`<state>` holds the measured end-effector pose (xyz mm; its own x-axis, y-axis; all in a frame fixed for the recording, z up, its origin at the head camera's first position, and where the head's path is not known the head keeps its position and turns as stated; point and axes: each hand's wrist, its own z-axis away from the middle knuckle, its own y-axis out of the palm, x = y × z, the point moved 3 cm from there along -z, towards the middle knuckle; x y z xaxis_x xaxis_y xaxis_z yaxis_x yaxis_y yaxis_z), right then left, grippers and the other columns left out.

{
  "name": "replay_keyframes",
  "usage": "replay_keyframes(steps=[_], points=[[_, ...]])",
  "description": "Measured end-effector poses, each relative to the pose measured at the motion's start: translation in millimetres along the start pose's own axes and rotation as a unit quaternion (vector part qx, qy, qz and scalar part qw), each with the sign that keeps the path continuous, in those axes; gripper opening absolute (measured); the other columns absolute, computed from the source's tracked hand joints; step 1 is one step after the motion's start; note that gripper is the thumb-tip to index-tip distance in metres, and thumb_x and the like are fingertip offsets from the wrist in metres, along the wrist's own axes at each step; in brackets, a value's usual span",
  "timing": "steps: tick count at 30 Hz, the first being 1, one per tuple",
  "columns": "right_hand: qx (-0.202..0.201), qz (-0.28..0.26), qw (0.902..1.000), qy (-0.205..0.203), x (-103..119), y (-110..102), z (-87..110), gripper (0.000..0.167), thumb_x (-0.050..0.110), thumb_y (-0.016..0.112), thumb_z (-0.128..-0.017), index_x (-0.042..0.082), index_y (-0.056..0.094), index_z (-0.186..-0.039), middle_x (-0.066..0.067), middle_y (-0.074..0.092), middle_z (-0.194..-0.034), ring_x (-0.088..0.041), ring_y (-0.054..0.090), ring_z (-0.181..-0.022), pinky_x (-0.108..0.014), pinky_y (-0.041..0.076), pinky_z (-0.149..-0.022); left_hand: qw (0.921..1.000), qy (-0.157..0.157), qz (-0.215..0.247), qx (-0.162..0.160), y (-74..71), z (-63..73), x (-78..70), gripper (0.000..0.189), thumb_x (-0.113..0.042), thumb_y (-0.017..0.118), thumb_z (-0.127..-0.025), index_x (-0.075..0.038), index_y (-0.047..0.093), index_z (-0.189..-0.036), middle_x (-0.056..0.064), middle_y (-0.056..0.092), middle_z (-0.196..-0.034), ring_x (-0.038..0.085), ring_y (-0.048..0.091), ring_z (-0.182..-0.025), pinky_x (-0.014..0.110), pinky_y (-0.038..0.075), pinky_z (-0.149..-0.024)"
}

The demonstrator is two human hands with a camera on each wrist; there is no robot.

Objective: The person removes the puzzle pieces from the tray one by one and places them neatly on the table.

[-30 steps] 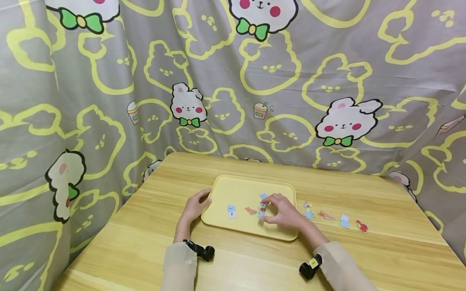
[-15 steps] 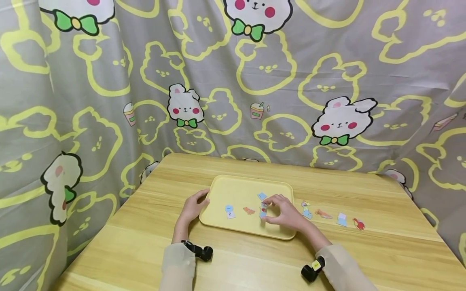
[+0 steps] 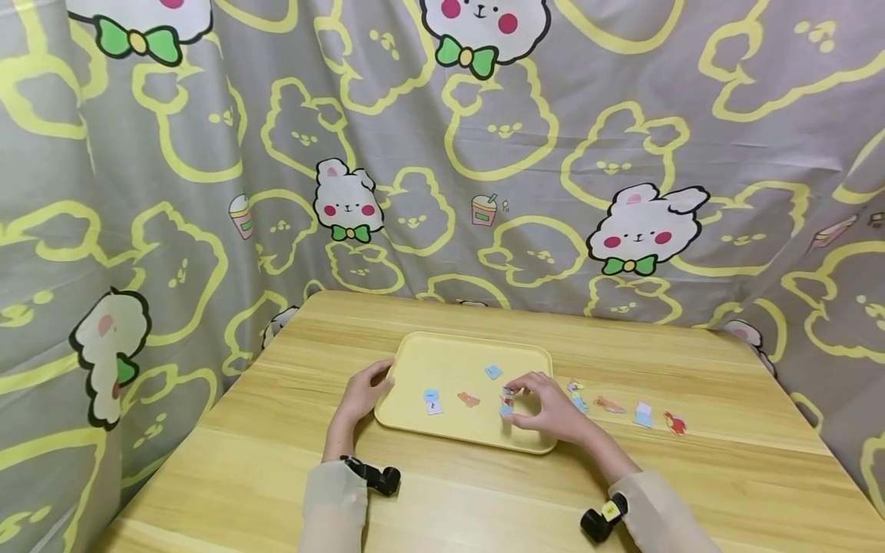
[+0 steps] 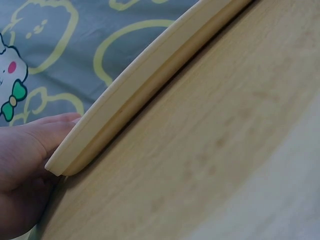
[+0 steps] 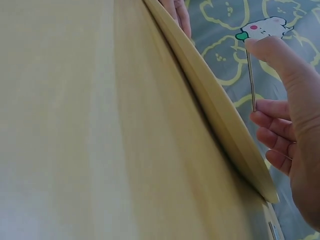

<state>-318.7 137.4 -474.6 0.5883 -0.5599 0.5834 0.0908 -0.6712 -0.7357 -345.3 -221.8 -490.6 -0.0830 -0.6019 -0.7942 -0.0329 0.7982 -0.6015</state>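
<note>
Grey patterned curtain (image 3: 397,138) behind, wood table (image 3: 456,499) in front. Yellow tray (image 3: 442,361) sits on the table. Right hand (image 3: 553,407) is over the tray's right part, thumb and fingertips pinching red-blue piece (image 3: 508,402), held upright, thin edge visible in right wrist view. Left hand (image 3: 361,390) touches the tray's left rim; can't tell if it grips. Table, right of tray: yellow-blue piece (image 3: 578,398), long orange piece (image 3: 609,404), white-blue piece (image 3: 643,415), red piece (image 3: 675,423). On tray: blue-white piece (image 3: 432,402), small orange piece (image 3: 469,399), blue piece (image 3: 493,372)
</note>
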Motion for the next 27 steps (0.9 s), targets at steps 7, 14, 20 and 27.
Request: replay_keyframes(steps=[7, 14, 20, 27], points=[[-0.001, 0.008, 0.9999, 0.008, 0, -7, 8.9, 0.049, 0.04, 0.078, -0.079, 0.018, 0.065, -0.12, 0.009, 0.063, -0.11, -0.014, 0.055, -0.098, -0.031, 0.046, -0.085, 0.9997, 0.022, 0.0, -0.011, -3.7, 4.7, -2.0, 0.045, -0.025, 0.06, -0.098, -0.012, 0.054, -0.141, 0.02, 0.051, -0.145, 0.044, 0.041, -0.138, 0.057, 0.034, -0.116], [-0.016, 0.017, 0.9997, -0.008, -3, -12, 17.5, 0.044, 0.037, 0.079, -0.08, 0.019, 0.065, -0.118, 0.01, 0.063, -0.108, -0.01, 0.053, -0.095, -0.028, 0.045, -0.081, 0.9999, 0.008, 0.008, -0.001, -2.8, 2.0, -1.5, 0.046, -0.019, 0.059, -0.098, -0.01, 0.051, -0.143, 0.019, 0.048, -0.148, 0.041, 0.038, -0.142, 0.055, 0.03, -0.12], [-0.021, 0.027, 0.9992, -0.021, -4, -18, 25.3, 0.044, 0.036, 0.078, -0.08, 0.018, 0.065, -0.118, 0.009, 0.064, -0.109, -0.013, 0.055, -0.094, -0.028, 0.045, -0.079, 1.0, -0.006, -0.002, 0.004, -1.4, 0.9, -0.6, 0.047, -0.018, 0.058, -0.099, -0.009, 0.05, -0.143, 0.018, 0.048, -0.149, 0.039, 0.038, -0.143, 0.052, 0.031, -0.121], [-0.024, 0.028, 0.9992, -0.019, -7, -25, 37.2, 0.044, 0.034, 0.079, -0.08, 0.017, 0.065, -0.117, 0.009, 0.066, -0.109, -0.018, 0.059, -0.098, -0.045, 0.049, -0.092, 0.9999, -0.011, 0.0, 0.007, -1.2, 1.1, -2.7, 0.048, -0.018, 0.059, -0.098, -0.01, 0.049, -0.144, 0.018, 0.047, -0.15, 0.039, 0.037, -0.143, 0.053, 0.03, -0.121]])
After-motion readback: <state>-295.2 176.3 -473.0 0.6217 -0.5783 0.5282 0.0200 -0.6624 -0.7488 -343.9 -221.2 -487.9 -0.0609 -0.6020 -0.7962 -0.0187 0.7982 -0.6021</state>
